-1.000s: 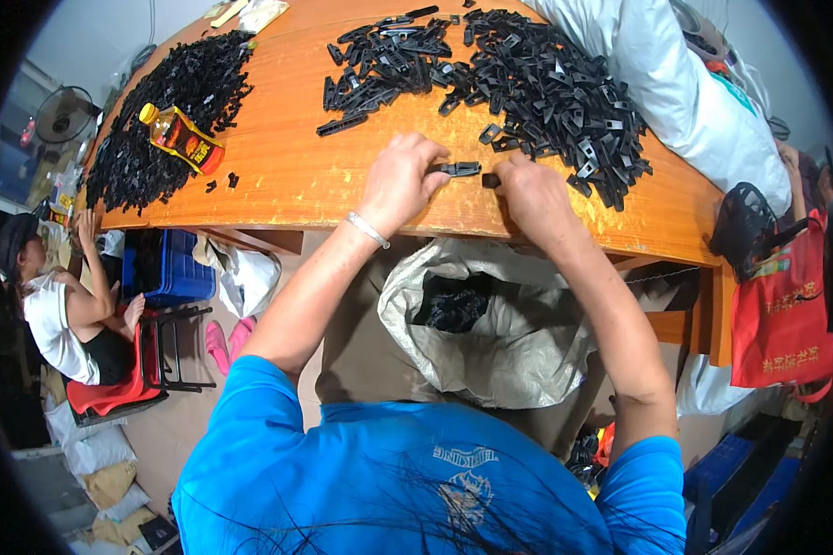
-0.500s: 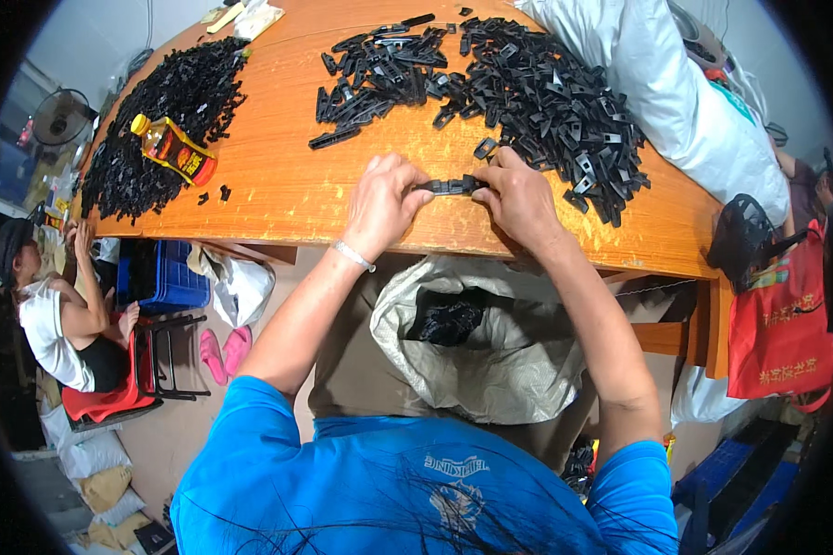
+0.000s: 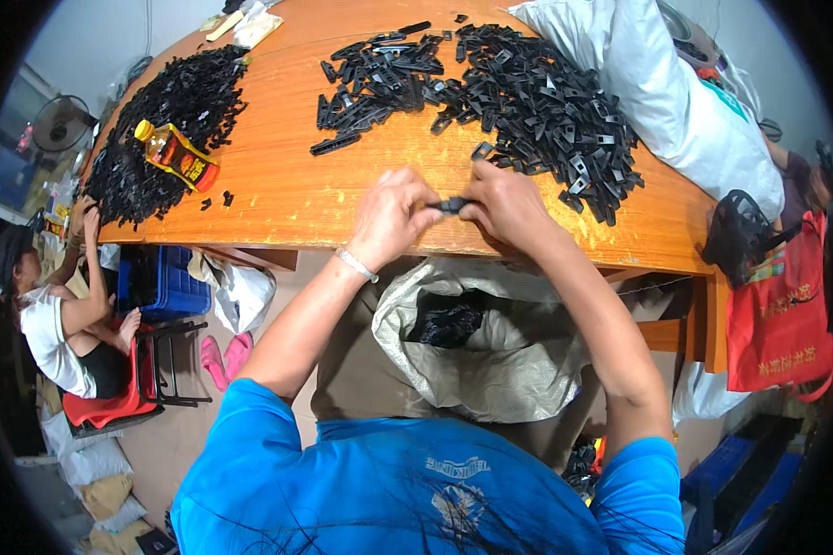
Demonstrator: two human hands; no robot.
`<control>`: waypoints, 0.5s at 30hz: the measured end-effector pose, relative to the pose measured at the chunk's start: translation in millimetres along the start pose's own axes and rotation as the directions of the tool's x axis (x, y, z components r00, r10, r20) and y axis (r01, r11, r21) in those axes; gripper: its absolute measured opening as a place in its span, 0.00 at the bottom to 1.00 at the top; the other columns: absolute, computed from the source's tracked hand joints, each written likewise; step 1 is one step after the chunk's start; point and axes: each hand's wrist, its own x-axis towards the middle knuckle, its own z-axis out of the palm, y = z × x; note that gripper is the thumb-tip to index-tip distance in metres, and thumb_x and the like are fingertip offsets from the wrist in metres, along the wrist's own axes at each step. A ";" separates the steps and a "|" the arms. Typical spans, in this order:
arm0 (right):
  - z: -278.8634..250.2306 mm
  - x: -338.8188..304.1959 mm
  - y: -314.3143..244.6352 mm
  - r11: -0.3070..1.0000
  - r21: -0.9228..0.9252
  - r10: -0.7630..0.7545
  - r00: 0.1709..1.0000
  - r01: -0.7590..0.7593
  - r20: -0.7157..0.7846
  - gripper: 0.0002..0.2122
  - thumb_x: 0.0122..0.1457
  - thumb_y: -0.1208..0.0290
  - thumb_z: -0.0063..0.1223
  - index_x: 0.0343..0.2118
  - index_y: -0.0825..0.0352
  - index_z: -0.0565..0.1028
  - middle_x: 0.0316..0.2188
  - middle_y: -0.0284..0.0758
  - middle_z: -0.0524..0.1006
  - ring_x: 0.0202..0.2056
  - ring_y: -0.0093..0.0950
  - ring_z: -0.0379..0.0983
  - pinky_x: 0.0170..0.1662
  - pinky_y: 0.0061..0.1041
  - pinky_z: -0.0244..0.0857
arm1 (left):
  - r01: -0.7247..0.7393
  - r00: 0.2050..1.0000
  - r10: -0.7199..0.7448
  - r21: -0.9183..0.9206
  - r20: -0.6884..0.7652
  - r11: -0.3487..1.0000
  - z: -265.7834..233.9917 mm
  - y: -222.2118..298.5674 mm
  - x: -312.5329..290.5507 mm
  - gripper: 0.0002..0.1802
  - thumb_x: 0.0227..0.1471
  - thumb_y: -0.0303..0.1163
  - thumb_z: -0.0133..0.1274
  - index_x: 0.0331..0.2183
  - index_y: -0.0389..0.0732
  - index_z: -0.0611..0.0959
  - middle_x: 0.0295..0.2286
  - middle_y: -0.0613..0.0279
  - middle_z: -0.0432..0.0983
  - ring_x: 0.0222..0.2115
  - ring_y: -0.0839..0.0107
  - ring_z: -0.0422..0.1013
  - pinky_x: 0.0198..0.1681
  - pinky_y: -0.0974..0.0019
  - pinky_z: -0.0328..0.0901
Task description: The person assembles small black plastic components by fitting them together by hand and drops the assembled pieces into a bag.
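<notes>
Between my two hands is a small black plastic part (image 3: 451, 205), held just above the table's near edge. My left hand (image 3: 393, 215) pinches its left end, and my right hand (image 3: 504, 205) grips the right end. Fingers cover most of it, so its exact kind is hidden. Beyond my right hand spreads a large pile of black plastic pieces (image 3: 555, 111); one loose black piece (image 3: 483, 151) lies right by my fingers. Farther left sits a smaller heap of long black plastic parts (image 3: 370, 88).
An orange-brown wooden table (image 3: 287, 166) carries another black pile (image 3: 157, 120) with a yellow-capped bottle (image 3: 178, 157) on it. White sacks (image 3: 657, 92) line the right. An open woven sack (image 3: 491, 370) stands below the edge. A person (image 3: 60, 324) sits at left.
My hands have come closer together and slightly nearer to me, with the black part now more covered by the fingers. The seated person's arm has shifted a little.
</notes>
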 end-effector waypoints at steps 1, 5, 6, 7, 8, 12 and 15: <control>-3.7 -10.6 -5.6 1.000 -0.009 0.022 0.998 -0.021 0.065 0.09 0.52 0.66 0.71 0.33 0.64 0.85 0.34 0.41 0.75 0.35 0.46 0.79 0.39 0.44 0.72 | -0.039 0.995 0.042 -0.041 0.089 0.998 -6.9 -1.2 -5.4 0.13 0.46 0.29 0.72 0.36 0.41 0.88 0.36 0.59 0.80 0.42 0.57 0.74 0.48 0.57 0.69; -24.5 -63.0 -37.0 0.998 0.058 -0.025 0.993 0.018 0.117 0.11 0.53 0.64 0.70 0.36 0.64 0.85 0.35 0.40 0.76 0.36 0.46 0.79 0.40 0.43 0.72 | -0.029 0.999 0.025 -0.118 -0.034 0.993 -30.0 -33.5 -20.5 0.13 0.51 0.33 0.70 0.39 0.41 0.88 0.41 0.56 0.82 0.48 0.57 0.75 0.53 0.59 0.68; -36.0 -71.1 -45.0 0.998 0.064 0.005 0.983 -0.017 0.182 0.12 0.53 0.64 0.70 0.37 0.63 0.85 0.36 0.40 0.77 0.37 0.46 0.79 0.40 0.43 0.72 | 0.089 0.992 -0.091 -0.023 -0.091 0.996 -42.5 -38.5 -19.0 0.14 0.52 0.32 0.69 0.41 0.40 0.88 0.43 0.53 0.82 0.49 0.54 0.75 0.54 0.57 0.68; -42.0 -75.6 -47.4 0.997 0.063 0.036 0.969 -0.053 0.244 0.12 0.54 0.64 0.70 0.39 0.63 0.85 0.37 0.40 0.78 0.38 0.45 0.79 0.41 0.43 0.72 | 0.109 0.971 -0.075 0.144 -0.227 0.984 -49.7 -49.5 -16.7 0.15 0.52 0.31 0.68 0.43 0.40 0.87 0.44 0.52 0.81 0.49 0.52 0.74 0.54 0.55 0.68; -42.9 -75.1 -42.8 0.997 0.067 0.031 0.969 -0.049 0.246 0.12 0.54 0.64 0.70 0.39 0.63 0.85 0.37 0.40 0.78 0.38 0.45 0.79 0.41 0.43 0.72 | 0.140 0.936 -0.028 0.300 -0.350 0.944 -54.9 -61.5 -11.6 0.17 0.52 0.30 0.67 0.45 0.40 0.86 0.44 0.51 0.80 0.49 0.51 0.73 0.54 0.54 0.68; -38.0 -38.8 -6.9 0.985 0.022 0.167 0.980 -0.170 0.110 0.11 0.56 0.66 0.69 0.39 0.65 0.85 0.38 0.42 0.79 0.39 0.46 0.80 0.43 0.43 0.73 | 0.223 0.902 -0.049 0.366 -0.428 0.904 -65.0 -100.9 4.9 0.17 0.52 0.28 0.67 0.44 0.39 0.85 0.41 0.49 0.79 0.46 0.47 0.72 0.50 0.50 0.68; -23.6 -10.7 21.2 0.955 -0.096 0.265 0.955 -0.279 -0.137 0.11 0.56 0.68 0.68 0.41 0.65 0.84 0.40 0.43 0.78 0.39 0.47 0.80 0.43 0.44 0.74 | 0.324 0.912 -0.210 0.305 -0.353 0.896 -61.6 -112.9 14.3 0.12 0.50 0.29 0.67 0.37 0.39 0.84 0.39 0.51 0.79 0.46 0.49 0.74 0.47 0.50 0.70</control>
